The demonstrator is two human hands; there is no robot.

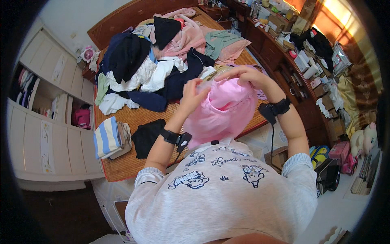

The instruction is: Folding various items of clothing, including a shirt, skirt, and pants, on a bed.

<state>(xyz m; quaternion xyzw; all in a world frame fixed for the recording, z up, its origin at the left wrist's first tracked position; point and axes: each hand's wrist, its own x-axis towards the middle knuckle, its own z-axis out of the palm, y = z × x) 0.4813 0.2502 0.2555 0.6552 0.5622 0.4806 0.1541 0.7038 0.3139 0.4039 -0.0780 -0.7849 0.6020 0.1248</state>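
Observation:
A pink cloth garment (225, 116) with a gathered edge hangs in front of my chest. My left hand (195, 94) grips its upper left edge, with thumb and fingers around the cloth. At its upper right edge, my right hand (243, 76) holds the fabric between bent fingers and thumb. Just past my hands a large heap of clothes lies on the bed, with a dark navy garment (182, 79) and a white one (158, 74). Nearer, to the left, are a black folded cloth (148, 137) and a stack topped by a blue-and-white striped cloth (106, 137).
The bed has a woven mat (122, 170) and a wooden headboard (122, 21). A cream wardrobe (27, 131) with open shelves stands at the left. Along the right runs a wooden cabinet (268, 45) crowded with boxes. A white plush toy (362, 140) sits at the far right.

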